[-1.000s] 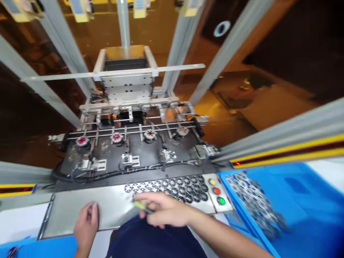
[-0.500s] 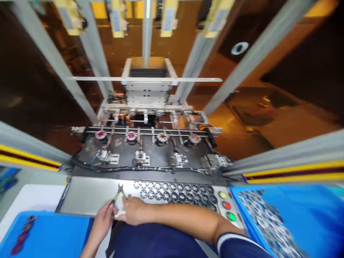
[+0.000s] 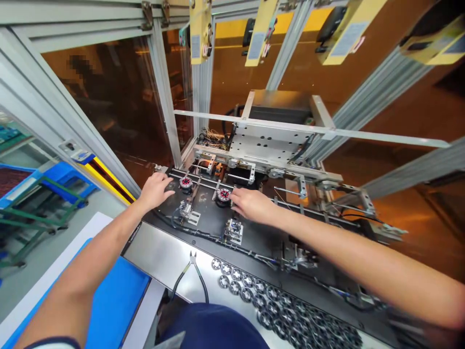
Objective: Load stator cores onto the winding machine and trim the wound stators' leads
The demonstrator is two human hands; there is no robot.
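Observation:
My left hand is over the left end of the black machine bed, thumb and fingers apart and holding nothing. Just right of its fingertips, a round red-and-black part sits on a fixture. My right hand reaches across to a second round red-and-black part. Its fingertips are at that part's right edge, fingers slightly bent and apart; firm contact cannot be made out. A pair of side cutters with dark, green-edged handles lies spread on the metal shelf in front of me.
Rows of black slotted rings cover the right of the metal shelf. A blue tray stands at lower left. Small clamps, rods and cables surround the fixtures. A metal crossbar and yellow units are above.
Both hands have left the side cutters, which now lie on the shelf, and have moved forward to the two left fixtures. The view has turned left.

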